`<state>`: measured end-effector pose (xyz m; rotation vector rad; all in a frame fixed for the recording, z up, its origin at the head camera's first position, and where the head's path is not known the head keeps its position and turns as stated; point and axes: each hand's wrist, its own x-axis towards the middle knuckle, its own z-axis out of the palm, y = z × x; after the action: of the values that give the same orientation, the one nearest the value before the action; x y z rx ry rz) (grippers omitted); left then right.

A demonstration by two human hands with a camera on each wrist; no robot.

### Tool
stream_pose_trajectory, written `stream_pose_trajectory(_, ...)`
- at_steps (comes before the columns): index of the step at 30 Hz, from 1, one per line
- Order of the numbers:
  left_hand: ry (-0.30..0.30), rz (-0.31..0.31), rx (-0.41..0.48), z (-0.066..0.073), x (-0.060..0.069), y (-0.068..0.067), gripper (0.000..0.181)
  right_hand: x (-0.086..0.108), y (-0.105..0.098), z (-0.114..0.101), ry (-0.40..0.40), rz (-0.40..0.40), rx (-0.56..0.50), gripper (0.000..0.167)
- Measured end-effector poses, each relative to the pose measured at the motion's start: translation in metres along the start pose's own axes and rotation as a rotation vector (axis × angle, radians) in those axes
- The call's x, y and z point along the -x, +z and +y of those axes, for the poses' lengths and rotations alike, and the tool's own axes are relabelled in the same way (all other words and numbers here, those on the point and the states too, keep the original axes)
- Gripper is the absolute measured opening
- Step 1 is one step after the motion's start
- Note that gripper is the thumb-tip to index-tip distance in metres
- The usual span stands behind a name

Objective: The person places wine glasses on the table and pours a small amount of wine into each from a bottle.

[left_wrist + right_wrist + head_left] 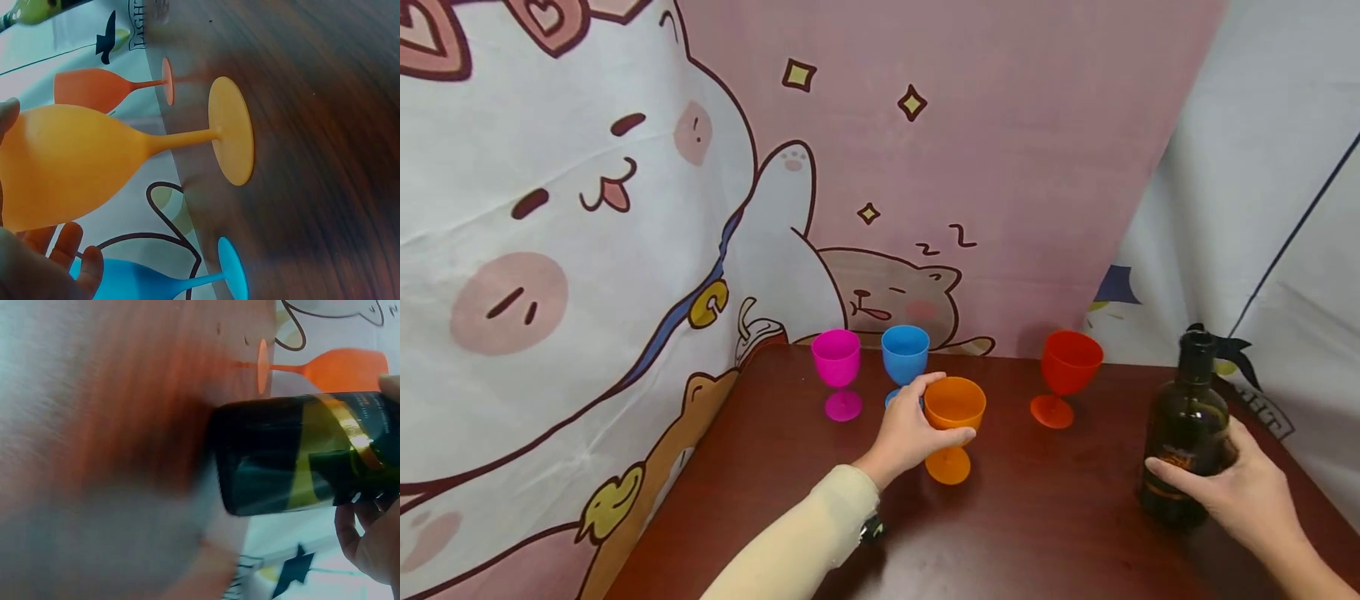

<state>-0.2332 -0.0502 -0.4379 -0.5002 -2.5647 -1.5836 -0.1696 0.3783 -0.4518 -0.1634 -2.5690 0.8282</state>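
My left hand (910, 432) grips the bowl of an orange plastic goblet (951, 465), thumb on the near side and fingers behind. The goblet stands upright near the middle of the table, its round foot (232, 131) in full sight in the left wrist view. At the right, my right hand (1258, 492) holds a dark green glass bottle (1187, 412) around its body. The bottle is upright, with a gold band (351, 428) on its label. Whether its base touches the table is unclear. Just behind the left hand is a blue goblet (905, 354), partly covered by it.
On the dark reddish-brown table (1000, 533), a magenta goblet (837, 358) stands at the back left. A red goblet (1070, 364) stands between the orange one and the bottle. Cartoon-printed cloth (1000, 167) hangs behind the table and along its sides.
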Motion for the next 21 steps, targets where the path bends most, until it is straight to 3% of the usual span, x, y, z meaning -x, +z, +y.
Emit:
stream_pose_trajectory(4,-0.008,0.012,-0.001,0.002,0.000,0.002,0.091,-0.008,-0.002,-0.019,-0.209,-0.022,0.096,0.117)
stream_pose_trajectory(13,-0.013,0.000,0.045,0.001,0.001,0.002,0.085,-0.042,-0.016,-0.073,-0.682,0.000,0.372,0.110)
stream_pose_trajectory(18,-0.023,-0.002,0.046,0.001,0.003,0.002,0.085,-0.051,-0.022,-0.098,-0.832,0.019,0.451,0.108)
stream_pose_trajectory(21,-0.022,-0.002,0.046,0.001,0.003,0.002,0.085,-0.055,-0.022,-0.109,-0.870,0.007,0.493,0.110)
